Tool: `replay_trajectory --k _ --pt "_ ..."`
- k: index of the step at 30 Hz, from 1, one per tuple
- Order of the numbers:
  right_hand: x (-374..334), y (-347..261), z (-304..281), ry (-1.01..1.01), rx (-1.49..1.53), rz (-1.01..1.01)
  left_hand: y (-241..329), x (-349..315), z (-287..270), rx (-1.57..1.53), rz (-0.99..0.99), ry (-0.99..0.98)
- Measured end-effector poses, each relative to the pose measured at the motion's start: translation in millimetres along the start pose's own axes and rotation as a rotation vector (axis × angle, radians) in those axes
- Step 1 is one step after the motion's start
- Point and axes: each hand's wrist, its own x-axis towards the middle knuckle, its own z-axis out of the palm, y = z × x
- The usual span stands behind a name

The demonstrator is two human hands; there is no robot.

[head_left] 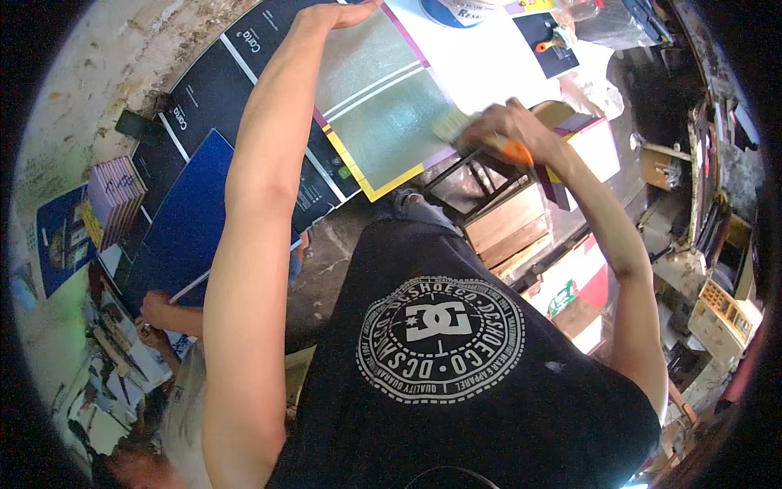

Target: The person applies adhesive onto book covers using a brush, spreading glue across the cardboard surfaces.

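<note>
My right hand (pixel 515 129) is closed around a paintbrush (pixel 450 125) with pale bristles and an orange handle. The bristles are at the right edge of a greyish-green sheet (pixel 383 130), whose surface has a wet sheen. Yellow and purple strips border this sheet, and a pale double line crosses it. At the top edge of the view, my left hand (pixel 352 14) lies stretched out by the sheet's far left part, its fingertips partly cut off. Beneath are black printed boards (pixel 216 94) with white lines.
A white and blue tub (pixel 452 11) stands at the far side, with a second brush (pixel 552 42) to its right on a dark card. A book stack (pixel 118 198) and a blue board (pixel 195 187) are left. Another person's hand (pixel 156 310) is at lower left. A wooden crate (pixel 507 224) sits right.
</note>
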Motion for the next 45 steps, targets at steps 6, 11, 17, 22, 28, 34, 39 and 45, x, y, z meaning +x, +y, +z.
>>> replay_trajectory --k 6,11,17,22,28,34,39,45 --pt "-110 -2 -17 0.082 0.086 0.089 -14 -60 60 -0.072 0.202 0.675" --pt "-68 25 -75 0.572 0.423 0.378 40 -168 156 -0.304 0.211 0.811" --pt "133 46 -63 0.308 0.467 -0.032 106 -213 201 -0.198 0.061 0.467" --pt "235 67 -87 0.132 0.154 -0.269 116 -209 205 -0.172 -0.063 0.541" --pt "336 126 -150 0.299 -0.04 -0.35 135 -211 190 -0.288 -0.234 0.444" --pt "302 50 -125 0.02 0.315 -0.707 144 -209 187 -0.396 -0.358 0.39" --pt "371 45 -98 -0.082 0.137 -0.632 146 -208 183 -0.416 -0.397 0.302" --pt "424 10 -131 0.128 0.148 -0.815 149 -208 191 -0.419 -0.433 0.412"
